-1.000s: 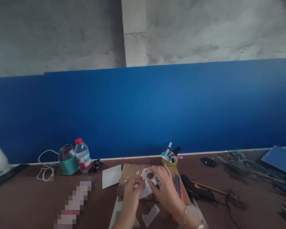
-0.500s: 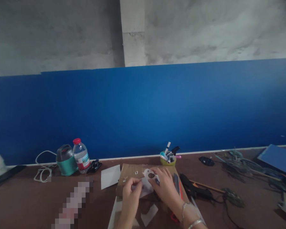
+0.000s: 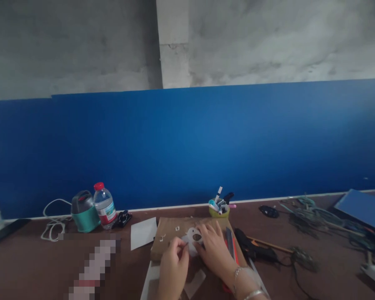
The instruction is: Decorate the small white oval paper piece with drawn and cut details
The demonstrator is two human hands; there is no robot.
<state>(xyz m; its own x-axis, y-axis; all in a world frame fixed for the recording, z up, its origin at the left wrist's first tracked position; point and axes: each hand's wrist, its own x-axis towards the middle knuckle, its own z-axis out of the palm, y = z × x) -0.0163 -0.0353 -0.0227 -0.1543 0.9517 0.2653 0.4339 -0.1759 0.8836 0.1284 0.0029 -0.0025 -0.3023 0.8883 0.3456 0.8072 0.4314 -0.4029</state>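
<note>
White paper piece [image 3: 192,249] sits over brown cardboard [image 3: 168,225] on the worktop [image 3: 134,271], between both hands. Left hand [image 3: 175,264]: grip pinched on its left edge. Right hand [image 3: 213,248]: fingers spread over its right side; cannot tell if that grip closes on it. Round opening already in the piece; small white scraps [image 3: 177,228] lie apart on the cardboard, larger scrap [image 3: 195,284] nearer the person. Looks partway: piece not yet released, remaining work unclear

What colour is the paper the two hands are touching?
White. The paper shows best in the head view, the only one here.
</note>
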